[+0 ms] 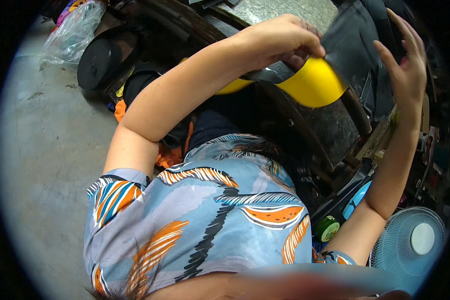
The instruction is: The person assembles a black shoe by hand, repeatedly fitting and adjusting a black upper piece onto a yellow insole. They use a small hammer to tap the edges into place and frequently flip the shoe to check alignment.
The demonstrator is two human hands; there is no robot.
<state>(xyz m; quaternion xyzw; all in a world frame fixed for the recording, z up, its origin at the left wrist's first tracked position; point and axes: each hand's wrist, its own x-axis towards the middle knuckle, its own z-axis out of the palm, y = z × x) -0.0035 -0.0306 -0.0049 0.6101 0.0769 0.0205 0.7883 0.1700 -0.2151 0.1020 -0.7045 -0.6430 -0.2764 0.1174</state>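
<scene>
My left hand [297,42] is closed, its thumb and fingers pinching the edge of a flexible yellow strip [312,85]. The strip curls down below the hand, and another yellow stretch shows under my left forearm. Right beside it a smooth black sheet [352,42] rises toward the upper right; whether it is joined to the strip I cannot tell. My right hand [405,65] is held up at the sheet's right side with fingers and thumb apart, gripping nothing. Its fingertips are near dark material, and I cannot tell if they touch it.
A grey worktop [285,12] lies beyond my hands, with a dark worn board [330,130] below the strip. At lower right stands a blue fan [407,247], near a round green container [328,228]. A black round stool [100,62] and a clear plastic bag [77,37] are on the left.
</scene>
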